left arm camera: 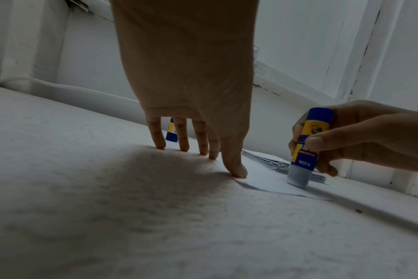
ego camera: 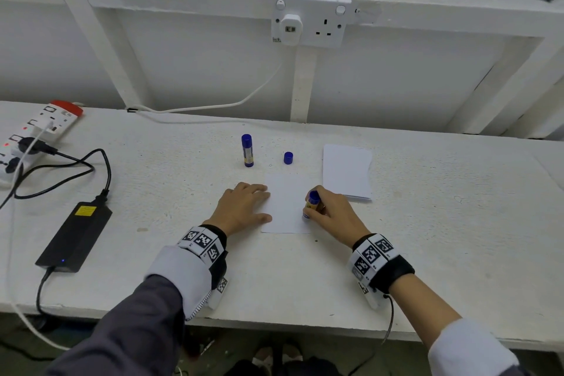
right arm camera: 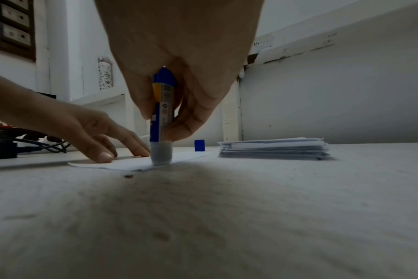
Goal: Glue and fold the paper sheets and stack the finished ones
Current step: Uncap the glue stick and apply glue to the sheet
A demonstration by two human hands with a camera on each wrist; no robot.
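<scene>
A white paper sheet (ego camera: 285,204) lies flat on the white table (ego camera: 427,238) in front of me. My left hand (ego camera: 244,206) rests flat, fingers straight, pressing the sheet's left edge (left arm camera: 258,179). My right hand (ego camera: 331,210) grips an uncapped blue-and-yellow glue stick (ego camera: 312,204), held upright with its tip on the sheet's right edge near the front (right arm camera: 161,120). Its blue cap (ego camera: 288,158) stands behind the sheet. A stack of folded sheets (ego camera: 347,171) lies to the right (right arm camera: 273,149).
A second, capped glue stick (ego camera: 247,150) stands behind the left hand. At the far left lie a power strip (ego camera: 36,134), cables and a black power adapter (ego camera: 74,235). A wall with a socket (ego camera: 309,20) rises behind the table.
</scene>
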